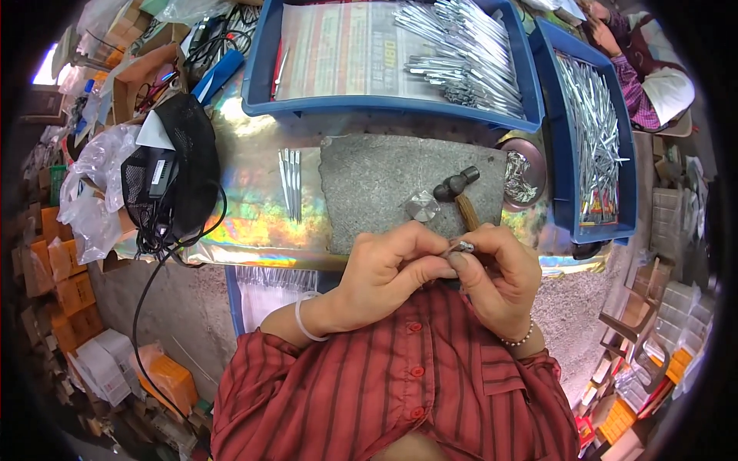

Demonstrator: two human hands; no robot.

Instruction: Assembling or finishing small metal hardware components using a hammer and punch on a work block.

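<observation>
Close to my chest, at the near edge of a grey stone slab (pixel 369 170), my two hands meet over a small silvery metal piece (pixel 463 247). My left hand (pixel 396 270) pinches at it with thumb and forefinger. Around its other side, the fingers of my right hand (pixel 501 275) are closed. Fingers hide most of the piece, so its full shape cannot be made out. A hammer (pixel 458 184) with a dark head and wooden handle rests on the slab just beyond my right hand. Beside its head lies a shiny round metal disc (pixel 422 206).
Several slim silvery rods (pixel 290 184) lie left of the slab. A round dish (pixel 540 163) of small metal parts sits at its right. Blue trays (pixel 346 112) (pixel 567 184) of metal rods stand behind and right. A black mesh bag (pixel 192 138) with cables is left; another person (pixel 646 69) sits far right.
</observation>
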